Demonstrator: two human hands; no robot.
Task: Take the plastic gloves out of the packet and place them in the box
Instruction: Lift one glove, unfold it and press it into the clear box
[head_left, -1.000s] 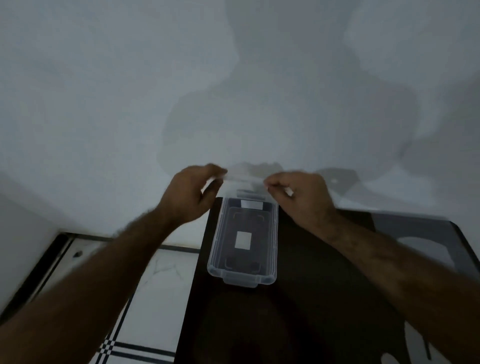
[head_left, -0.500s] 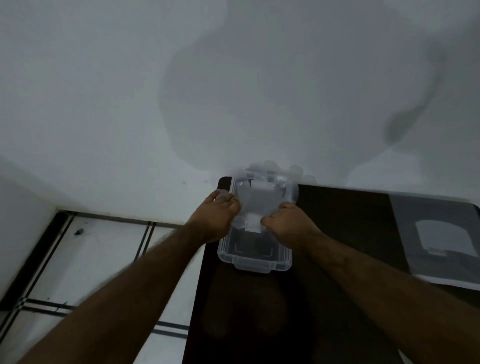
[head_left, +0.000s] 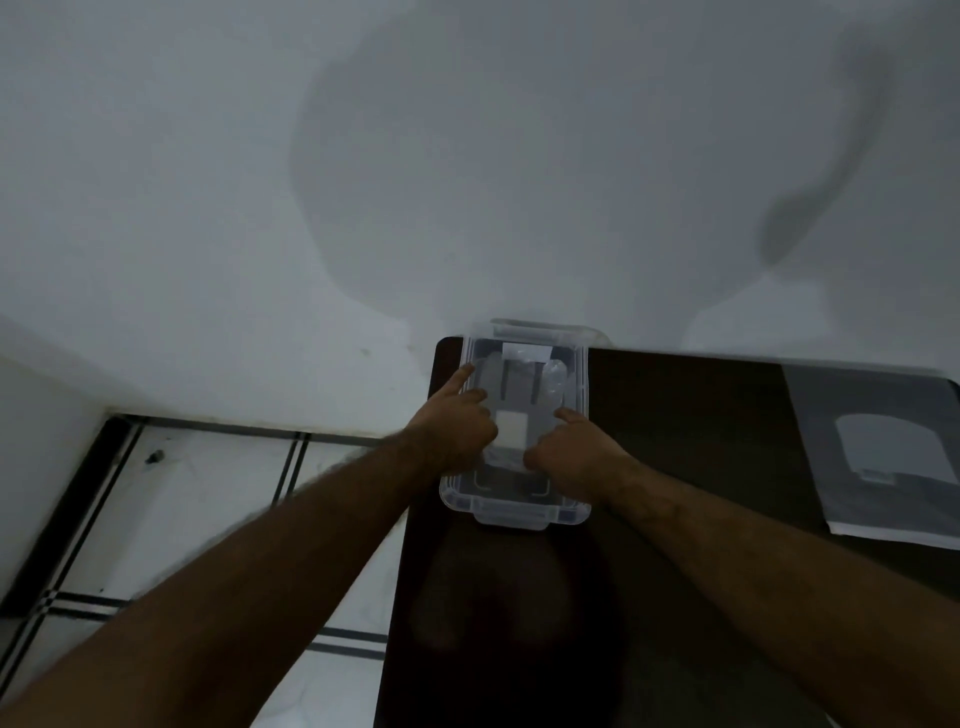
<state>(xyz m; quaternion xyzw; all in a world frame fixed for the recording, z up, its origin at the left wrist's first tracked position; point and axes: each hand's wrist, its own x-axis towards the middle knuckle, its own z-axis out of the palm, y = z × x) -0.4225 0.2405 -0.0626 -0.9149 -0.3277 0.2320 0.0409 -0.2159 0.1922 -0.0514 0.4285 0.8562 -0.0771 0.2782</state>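
Note:
A clear plastic box (head_left: 515, 512) stands at the far left corner of a dark table (head_left: 696, 415). A see-through plastic glove (head_left: 519, 387) lies flat inside the box, fingers pointing away from me. My left hand (head_left: 457, 431) rests on the glove's near left part, fingers curled and the forefinger stretched along the box's left wall. My right hand (head_left: 571, 457) is curled on the glove's near right part, thumb pointing forward. Both hands reach inside the box. The grey glove packet (head_left: 883, 452) lies flat on the table at the right.
A white wall (head_left: 467, 182) rises right behind the box and table. Left of the table is a white tiled floor (head_left: 208, 499) with dark lines. The table's left edge runs just beside the box.
Both hands have come down from above the box's far end into the box, carrying the glove. The glove, held up and spread before, now lies flat inside.

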